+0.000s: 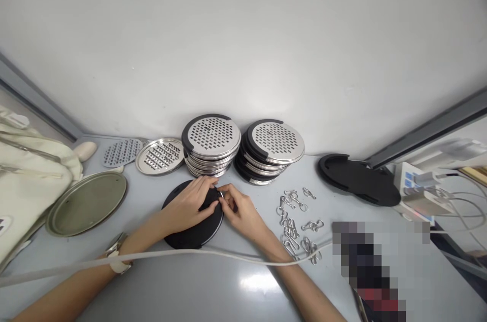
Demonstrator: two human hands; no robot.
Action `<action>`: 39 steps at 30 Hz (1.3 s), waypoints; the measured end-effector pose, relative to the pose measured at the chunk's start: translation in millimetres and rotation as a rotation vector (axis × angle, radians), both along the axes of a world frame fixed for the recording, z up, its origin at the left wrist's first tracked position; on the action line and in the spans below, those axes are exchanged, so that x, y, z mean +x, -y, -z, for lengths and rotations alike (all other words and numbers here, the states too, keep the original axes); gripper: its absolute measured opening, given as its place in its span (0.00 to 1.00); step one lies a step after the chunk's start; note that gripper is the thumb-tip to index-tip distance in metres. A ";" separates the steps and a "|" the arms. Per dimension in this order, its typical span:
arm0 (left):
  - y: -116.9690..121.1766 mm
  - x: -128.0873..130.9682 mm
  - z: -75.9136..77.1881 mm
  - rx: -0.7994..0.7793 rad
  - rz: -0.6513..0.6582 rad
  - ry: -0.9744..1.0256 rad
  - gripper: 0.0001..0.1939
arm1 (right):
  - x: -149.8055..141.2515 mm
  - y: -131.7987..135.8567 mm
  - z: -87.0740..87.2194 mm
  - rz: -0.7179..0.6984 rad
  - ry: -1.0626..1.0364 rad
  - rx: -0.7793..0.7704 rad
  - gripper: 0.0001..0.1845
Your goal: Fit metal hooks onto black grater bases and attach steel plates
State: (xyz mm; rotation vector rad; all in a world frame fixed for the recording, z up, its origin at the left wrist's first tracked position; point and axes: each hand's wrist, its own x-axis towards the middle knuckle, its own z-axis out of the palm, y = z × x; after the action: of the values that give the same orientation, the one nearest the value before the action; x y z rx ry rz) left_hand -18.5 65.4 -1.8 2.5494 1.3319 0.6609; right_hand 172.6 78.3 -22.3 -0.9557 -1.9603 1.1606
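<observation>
A black round plate (194,233) lies on the table in front of me. My left hand (196,203) rests across its top, fingers curled at its right edge and holding it. At that same edge, my right hand (236,210) pinches a small shiny metal piece (221,194), which looks like a wire clip; the fingertips partly hide it. Several loose metal wire clips (291,228) are scattered right of my right forearm. Behind my hands stand two stacks of round perforated metal grater plates with black rims, a left stack (211,134) and a right stack (277,142).
Left are a single grater disc (162,156), a perforated sheet (122,153), a greenish round tray (89,203) and a pale bag (30,175). Black plastic rims (353,180) lie right, beside a power strip (413,185). A white cable (182,252) crosses over my forearms.
</observation>
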 end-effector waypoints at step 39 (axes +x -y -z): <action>-0.7 2.5 -4.7 -0.002 0.029 0.031 0.04 | 0.6 -0.7 -0.6 -0.016 0.029 0.008 0.12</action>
State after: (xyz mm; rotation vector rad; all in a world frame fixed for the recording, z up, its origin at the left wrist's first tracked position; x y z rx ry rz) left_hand -16.0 66.1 2.9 2.5414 1.2822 0.6907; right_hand 173.2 79.0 -21.8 -0.9598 -1.9976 1.1521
